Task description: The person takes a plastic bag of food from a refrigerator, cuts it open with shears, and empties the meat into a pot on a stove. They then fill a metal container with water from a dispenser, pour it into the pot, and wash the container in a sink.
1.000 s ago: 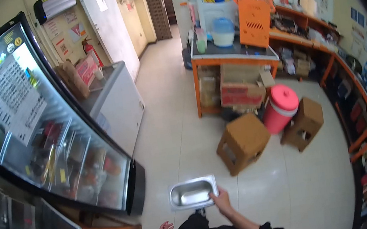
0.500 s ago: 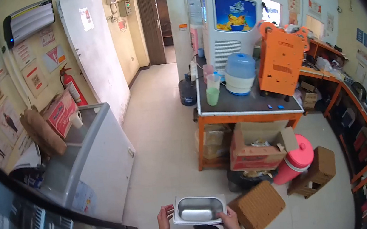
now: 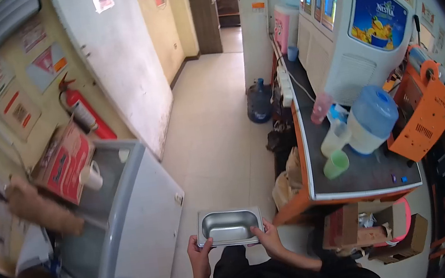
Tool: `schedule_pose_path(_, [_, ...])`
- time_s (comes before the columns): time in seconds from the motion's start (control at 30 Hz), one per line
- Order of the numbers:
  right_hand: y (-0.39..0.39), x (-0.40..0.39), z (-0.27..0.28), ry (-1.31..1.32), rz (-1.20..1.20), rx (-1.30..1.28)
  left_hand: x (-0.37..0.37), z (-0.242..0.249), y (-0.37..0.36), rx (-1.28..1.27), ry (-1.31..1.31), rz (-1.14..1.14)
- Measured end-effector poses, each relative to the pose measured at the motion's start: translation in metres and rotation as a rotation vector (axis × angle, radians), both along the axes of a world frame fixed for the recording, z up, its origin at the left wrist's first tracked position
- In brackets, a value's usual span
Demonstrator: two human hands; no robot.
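Observation:
In front of my body I hold a shiny rectangular metal pan level, its hollow facing up with nothing seen in it. My left hand grips the pan's left front corner, thumb on the rim. At the right front corner my right hand is closed on it too, thumb over the edge. The fingers under the pan are hidden.
A chest freezer with a red carton and a mug stands left. To the right, a table bears a drink machine, a water jug and cups. Ahead is a doorway; a blue bottle sits on the floor.
My left hand, open beside the pan before, has closed on its left corner. The view has moved forward, bringing the freezer and table nearer.

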State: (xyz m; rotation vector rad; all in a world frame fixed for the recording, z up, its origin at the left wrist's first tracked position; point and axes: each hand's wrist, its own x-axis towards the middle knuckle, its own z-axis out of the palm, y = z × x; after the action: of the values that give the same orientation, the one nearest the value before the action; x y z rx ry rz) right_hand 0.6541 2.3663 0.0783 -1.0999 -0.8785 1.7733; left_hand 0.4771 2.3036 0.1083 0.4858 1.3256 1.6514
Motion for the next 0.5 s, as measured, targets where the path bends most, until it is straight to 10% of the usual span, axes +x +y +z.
schedule_pose_path(0.5, [0.366,-0.026,-0.038,0.061,-0.531,-0.111,-0.040,0.004,0.482,0.071,0.224,-0.508])
